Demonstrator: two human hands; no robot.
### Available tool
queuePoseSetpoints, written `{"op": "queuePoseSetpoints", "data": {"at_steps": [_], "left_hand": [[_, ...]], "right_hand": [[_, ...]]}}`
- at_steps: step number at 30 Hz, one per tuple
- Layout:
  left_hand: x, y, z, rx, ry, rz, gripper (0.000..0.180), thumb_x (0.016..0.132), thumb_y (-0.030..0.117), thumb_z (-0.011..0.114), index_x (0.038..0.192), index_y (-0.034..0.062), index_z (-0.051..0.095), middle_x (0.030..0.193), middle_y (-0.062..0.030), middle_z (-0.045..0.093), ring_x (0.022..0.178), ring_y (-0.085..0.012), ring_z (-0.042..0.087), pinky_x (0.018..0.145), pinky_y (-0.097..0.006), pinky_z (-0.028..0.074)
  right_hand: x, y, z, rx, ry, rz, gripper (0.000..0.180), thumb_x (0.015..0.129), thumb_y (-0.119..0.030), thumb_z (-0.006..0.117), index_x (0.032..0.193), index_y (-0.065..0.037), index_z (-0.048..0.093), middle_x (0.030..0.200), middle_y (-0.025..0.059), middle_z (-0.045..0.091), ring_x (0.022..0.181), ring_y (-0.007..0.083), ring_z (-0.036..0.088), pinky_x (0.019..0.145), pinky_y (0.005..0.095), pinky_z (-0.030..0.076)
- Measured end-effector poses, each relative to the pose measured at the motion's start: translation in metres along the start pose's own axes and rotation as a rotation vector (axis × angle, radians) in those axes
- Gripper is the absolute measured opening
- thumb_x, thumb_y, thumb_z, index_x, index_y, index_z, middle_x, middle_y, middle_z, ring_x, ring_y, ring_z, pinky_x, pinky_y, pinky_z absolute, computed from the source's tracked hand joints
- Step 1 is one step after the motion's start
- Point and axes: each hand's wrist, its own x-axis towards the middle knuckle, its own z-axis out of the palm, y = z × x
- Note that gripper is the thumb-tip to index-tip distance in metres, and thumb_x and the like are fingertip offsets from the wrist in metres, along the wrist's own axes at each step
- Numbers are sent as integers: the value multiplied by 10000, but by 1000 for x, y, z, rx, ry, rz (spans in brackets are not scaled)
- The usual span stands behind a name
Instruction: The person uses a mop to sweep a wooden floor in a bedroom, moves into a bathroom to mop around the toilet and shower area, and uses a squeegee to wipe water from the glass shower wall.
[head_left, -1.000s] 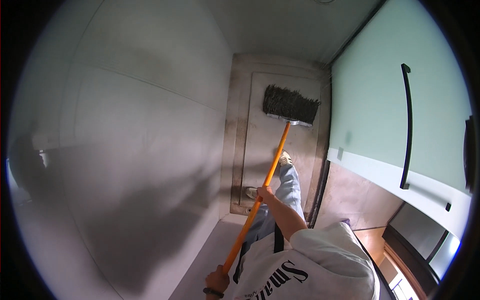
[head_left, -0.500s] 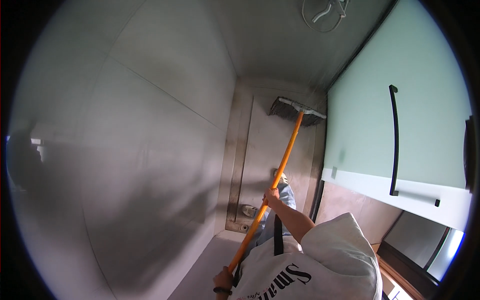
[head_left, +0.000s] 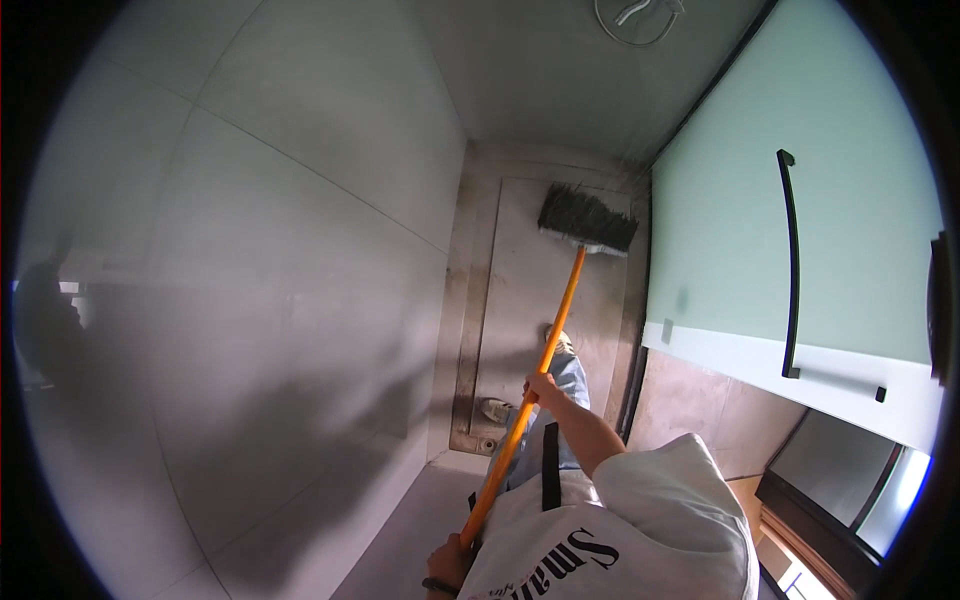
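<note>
Both my hands are closed around the orange handle of a push broom (head_left: 562,312), which slants from lower left up to the far end of the floor. My right hand (head_left: 541,388) wraps the middle of the handle, in front of my legs. Lower down, at the handle's near end, my left hand (head_left: 449,561) grips it, with a dark band at the wrist. The broom's wide head has dark bristles (head_left: 588,212), which point away from me. Its pale bar faces me. Whether the bristles touch the floor is hard to tell.
Grey tiled wall (head_left: 300,260) rises close on the left. On the right stands a frosted glass door (head_left: 850,230) with a long black handle (head_left: 792,265). My shoes (head_left: 497,409) stand on the stained floor panel (head_left: 520,260) near a small drain (head_left: 488,446). A shower hose (head_left: 640,42) hangs ahead.
The broom's head has come slightly nearer and left. Its bristles, which hung toward me on the near side of the bar, now point to the far side. Both hands keep their hold.
</note>
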Motion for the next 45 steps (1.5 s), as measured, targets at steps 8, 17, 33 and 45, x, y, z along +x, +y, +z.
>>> {"op": "queuePoseSetpoints", "data": {"at_steps": [8, 17, 33, 45], "left_hand": [[-13, -9, 10, -59, 230, 233, 208, 778, 233, 516, 878, 69, 437, 611, -221, 541, 596, -406, 528, 469, -473, 402], [-18, -15, 30, -243, 351, 430, 162, 813, 211, 473, 821, 51, 450, 615, -214, 530, 596, -423, 503, 474, -482, 378], [42, -32, 21, -630, -282, 696, 213, 781, 85, 497, 973, -1, 464, 875, -133, 558, 731, -236, 523, 683, -311, 423], [24, -24, 28, -1396, -786, -74, 239, 803, 85, 448, 1041, 69, 449, 650, -13, 489, 425, -122, 396, 404, -225, 368]], "right_hand": [[16, 53, -12, 18, -46, 74, 56, 747, -42, 516, 776, -19, 473, 613, 109, 517, 512, 239, 537, 452, 336, 462], [-14, 44, -9, 455, -50, 90, 124, 718, -126, 544, 724, -53, 444, 526, 73, 446, 438, 198, 480, 391, 313, 396], [-95, -55, 20, -572, 436, -650, 447, 663, -190, 538, 1056, -50, 377, 849, 205, 564, 833, 368, 551, 706, 405, 452], [-61, -23, 30, -1050, 364, -227, 529, 661, -191, 597, 1098, -59, 330, 1023, 130, 527, 963, 296, 541, 766, 361, 466]]}}
